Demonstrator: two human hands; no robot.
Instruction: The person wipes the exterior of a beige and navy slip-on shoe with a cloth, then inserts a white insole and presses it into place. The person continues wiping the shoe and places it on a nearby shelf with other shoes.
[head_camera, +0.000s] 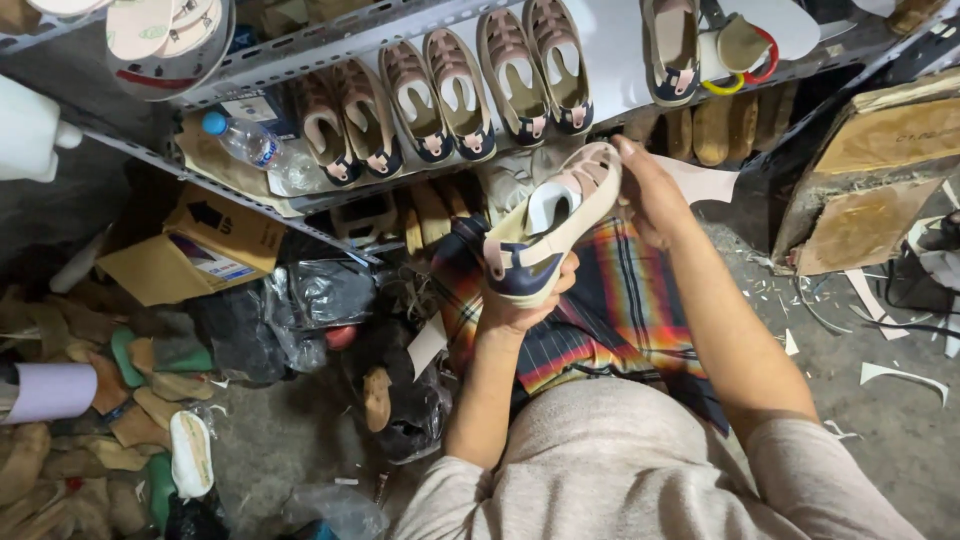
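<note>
My left hand (520, 305) is wrapped around the navy toe of a pink-and-beige shoe (553, 222), held in the air above my lap. My right hand (648, 195) pinches its heel end, fingers pressed to the upper. Beyond, similar shoes (440, 100) sit in pairs along the metal shelf (300, 55); a water bottle (245, 142) lies near the left end of the lower shelf.

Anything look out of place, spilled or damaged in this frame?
The shoe held between the left hand and right hand looks intact. On the floor, pale offcuts lie scattered at right, and shoe lasts sit heaped at left. A plastic bottle lies tipped on the shelf.
</note>
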